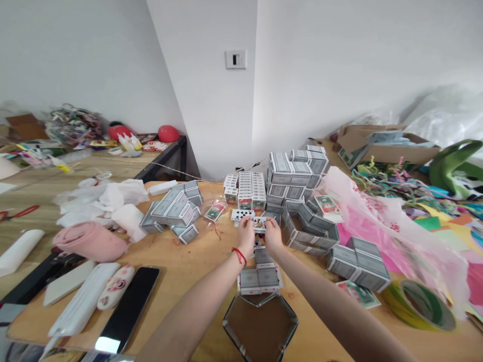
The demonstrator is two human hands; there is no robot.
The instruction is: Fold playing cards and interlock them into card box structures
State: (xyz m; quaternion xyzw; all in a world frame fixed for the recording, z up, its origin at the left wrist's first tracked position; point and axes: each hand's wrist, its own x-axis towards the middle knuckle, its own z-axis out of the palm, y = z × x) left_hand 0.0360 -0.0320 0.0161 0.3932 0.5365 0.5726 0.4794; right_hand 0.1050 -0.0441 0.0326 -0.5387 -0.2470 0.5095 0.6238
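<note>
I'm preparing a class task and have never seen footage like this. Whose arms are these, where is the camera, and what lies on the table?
No machine here: a person wears one camera on the head, looking forward and down, so both bare arms are their own. The left hand and right hand together pinch a playing card. On the wooden table lie blocks built from cards, small stacked decks, a five-sided card ring, a dark phone, a pink plastic bag and a tape roll.
</note>
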